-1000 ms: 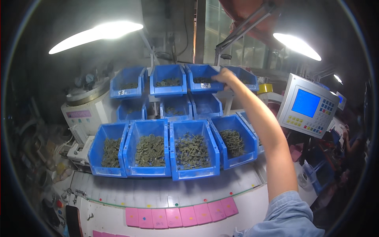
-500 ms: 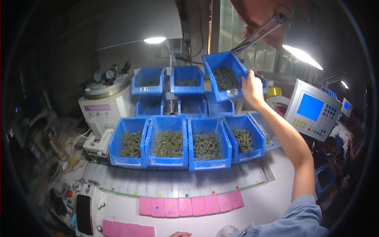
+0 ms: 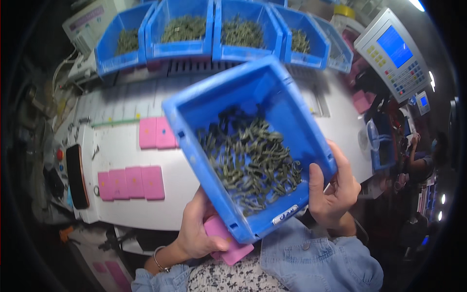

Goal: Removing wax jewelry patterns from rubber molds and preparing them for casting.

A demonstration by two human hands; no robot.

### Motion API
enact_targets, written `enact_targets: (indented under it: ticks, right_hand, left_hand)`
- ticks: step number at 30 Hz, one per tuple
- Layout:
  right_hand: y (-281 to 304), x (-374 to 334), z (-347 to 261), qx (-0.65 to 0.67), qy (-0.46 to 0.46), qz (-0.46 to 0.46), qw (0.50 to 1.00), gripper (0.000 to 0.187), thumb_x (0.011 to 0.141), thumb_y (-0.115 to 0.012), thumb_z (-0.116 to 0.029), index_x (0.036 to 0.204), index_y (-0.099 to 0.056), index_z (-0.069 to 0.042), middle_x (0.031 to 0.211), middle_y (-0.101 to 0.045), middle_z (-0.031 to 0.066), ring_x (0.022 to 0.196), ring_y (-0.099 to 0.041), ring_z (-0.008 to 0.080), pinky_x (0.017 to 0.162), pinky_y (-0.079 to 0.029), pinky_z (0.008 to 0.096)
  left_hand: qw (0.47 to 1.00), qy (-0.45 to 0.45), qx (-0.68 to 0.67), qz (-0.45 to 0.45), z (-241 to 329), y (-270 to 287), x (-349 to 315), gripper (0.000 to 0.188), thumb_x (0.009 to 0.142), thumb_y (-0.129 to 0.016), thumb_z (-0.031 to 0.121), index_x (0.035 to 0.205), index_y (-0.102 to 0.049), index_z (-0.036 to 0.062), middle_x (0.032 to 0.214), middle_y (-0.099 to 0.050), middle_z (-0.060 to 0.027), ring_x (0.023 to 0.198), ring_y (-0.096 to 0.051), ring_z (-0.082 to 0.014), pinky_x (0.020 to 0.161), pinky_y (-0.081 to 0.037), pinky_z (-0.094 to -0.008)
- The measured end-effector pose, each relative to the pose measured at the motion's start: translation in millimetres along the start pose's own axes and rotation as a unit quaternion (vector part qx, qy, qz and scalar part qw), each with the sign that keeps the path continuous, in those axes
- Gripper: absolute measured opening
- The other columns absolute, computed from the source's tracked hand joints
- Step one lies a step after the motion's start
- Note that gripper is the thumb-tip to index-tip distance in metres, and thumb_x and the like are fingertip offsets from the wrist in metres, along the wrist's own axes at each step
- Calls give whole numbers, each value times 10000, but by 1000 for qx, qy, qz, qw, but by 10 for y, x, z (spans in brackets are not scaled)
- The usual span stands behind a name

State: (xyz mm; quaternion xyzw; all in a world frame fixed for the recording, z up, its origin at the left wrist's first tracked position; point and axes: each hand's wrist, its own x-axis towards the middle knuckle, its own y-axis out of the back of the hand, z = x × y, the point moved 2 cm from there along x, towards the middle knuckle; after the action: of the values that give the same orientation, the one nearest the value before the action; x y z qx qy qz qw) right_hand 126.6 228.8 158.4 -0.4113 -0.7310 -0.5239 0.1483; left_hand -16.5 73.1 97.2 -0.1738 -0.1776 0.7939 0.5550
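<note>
A blue plastic bin is tilted toward me above the near edge of the table. Small dark green curled pieces lie loose in it. My right hand grips the bin by its right side, thumb over the rim. At the lower left corner of the bin, my left hand is closed around a flat pink block; part of this hand is hidden behind the bin, which it seems to touch.
Several blue bins of similar green pieces stand along the back. On the white table lie pink blocks in rows, with a phone at the left. A control panel with a blue screen stands at the right.
The bin has come from the upper rack down close to me in my right hand. My left hand has risen to it with a pink block. The view has tipped downward.
</note>
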Motion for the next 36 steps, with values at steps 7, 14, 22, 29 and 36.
enact_targets:
  ticks: [7, 14, 22, 29, 36]
  right_hand:
    - [-199, -311, -163, 11, -27, -14, 999, 392, 794, -577, 43, 1133, -434, 179, 1037, -588, 272, 788, -664, 253, 663, -523, 270]
    - [-284, -453, -156, 18, -82, -38, 996, 409, 794, -585, 25, 1143, -439, 180, 1061, -583, 274, 803, -664, 264, 682, -521, 291]
    - [-240, -439, -186, 82, -90, -77, 990, 489, 789, -664, -96, 1156, -459, 155, 1021, -603, 239, 706, -647, 191, 623, -518, 261]
    - [-220, -452, -240, 69, -104, -59, 991, 390, 812, -596, -68, 1129, -494, 135, 932, -612, 223, 701, -619, 192, 596, -513, 261]
    - [-135, -438, -432, 102, 41, -21, 994, 319, 637, -546, 81, 948, -618, 80, 850, -626, 183, 613, -612, 213, 519, -483, 252]
  left_hand:
    - [998, 43, -5, 40, 25, -41, -253, 1036, 655, -795, 198, 1361, -82, -59, 1271, -360, -168, 1204, -396, -246, 976, -372, -365]
    - [994, 93, 44, 38, -34, -58, -290, 844, 699, -679, 20, 1340, -133, -46, 1227, -397, -158, 1157, -449, -227, 934, -428, -342]
    - [990, 44, 64, 121, -206, 23, -376, 748, 688, -637, 15, 1295, -204, -46, 1146, -439, -144, 1046, -507, -197, 876, -446, -315]
    - [975, 44, 169, 136, -380, 128, -551, 620, 650, -686, 91, 1133, -321, -42, 929, -460, -74, 796, -513, -119, 662, -447, -252]
    - [961, -5, 242, 137, -318, 111, -572, 638, 648, -693, 116, 1135, -314, -48, 925, -444, -79, 805, -490, -124, 662, -433, -258]
